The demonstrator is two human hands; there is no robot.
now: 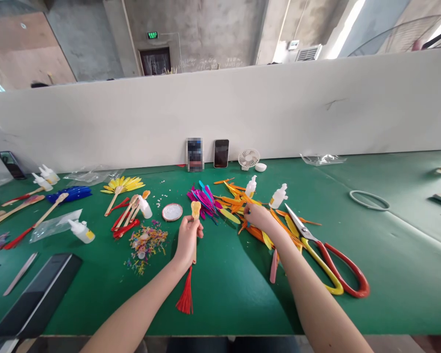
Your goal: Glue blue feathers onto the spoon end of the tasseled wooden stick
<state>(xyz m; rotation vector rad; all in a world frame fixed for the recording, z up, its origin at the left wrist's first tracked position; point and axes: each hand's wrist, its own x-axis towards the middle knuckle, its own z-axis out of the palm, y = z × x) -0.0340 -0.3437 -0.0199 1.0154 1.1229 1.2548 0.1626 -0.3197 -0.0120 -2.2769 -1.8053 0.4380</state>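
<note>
My left hand [189, 236] is closed around a wooden fan handle [195, 211], held upright with its rounded yellowish head on top and a red tassel [185, 294] hanging below. My right hand [256, 215] reaches into the pile of orange feathers [232, 201]; its fingers are bent together, and what they pinch, if anything, is too small to make out. Purple and blue feathers [205, 202] lie between the hands. Large scissors [316, 242] with red and yellow handles rest beside my right forearm, blades partly apart. A pink tool [274, 267] lies under the orange feathers.
Glue bottles [278, 196] stand behind the feathers. A round white dish [172, 212], colourful scraps [147, 242], a yellow feather fan [123, 184] and a black case [36, 294] are leftward. Phones [221, 153] and a small fan [249, 158] line the white partition [206, 113].
</note>
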